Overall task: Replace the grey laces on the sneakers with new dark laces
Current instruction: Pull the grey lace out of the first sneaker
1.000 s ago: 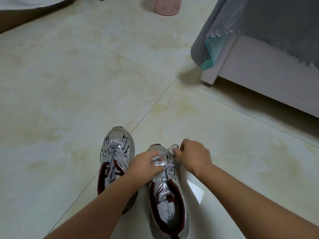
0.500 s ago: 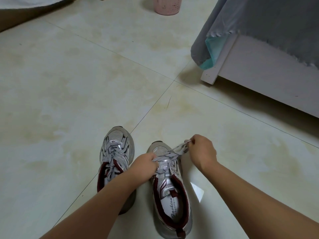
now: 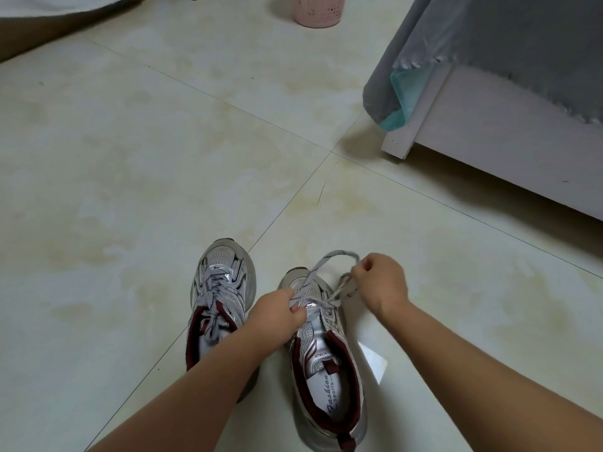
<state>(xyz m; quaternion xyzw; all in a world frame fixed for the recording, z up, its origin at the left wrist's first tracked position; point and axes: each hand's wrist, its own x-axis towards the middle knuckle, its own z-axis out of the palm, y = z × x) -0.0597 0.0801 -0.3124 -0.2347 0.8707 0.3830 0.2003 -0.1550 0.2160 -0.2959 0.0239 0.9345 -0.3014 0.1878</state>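
Two silver sneakers with dark red collars stand side by side on the tiled floor. The left sneaker (image 3: 222,288) keeps its grey lace fully threaded and tied. On the right sneaker (image 3: 321,347) the grey lace (image 3: 329,261) is partly pulled out and loops up past the toe. My left hand (image 3: 277,316) grips the lace crossings over the forefoot. My right hand (image 3: 380,283) pinches the loose lace to the right of the toe, holding it off the shoe. No dark laces are in view.
A white bed frame (image 3: 509,138) draped with a grey cover (image 3: 489,44) stands at the right. A pink bin (image 3: 318,11) sits at the far top. A bright patch of reflected light (image 3: 373,360) lies beside the right sneaker.
My right hand has drawn the grey lace out and away to the right, and a longer loop now hangs free. My left hand has stayed on the right sneaker's lacing.
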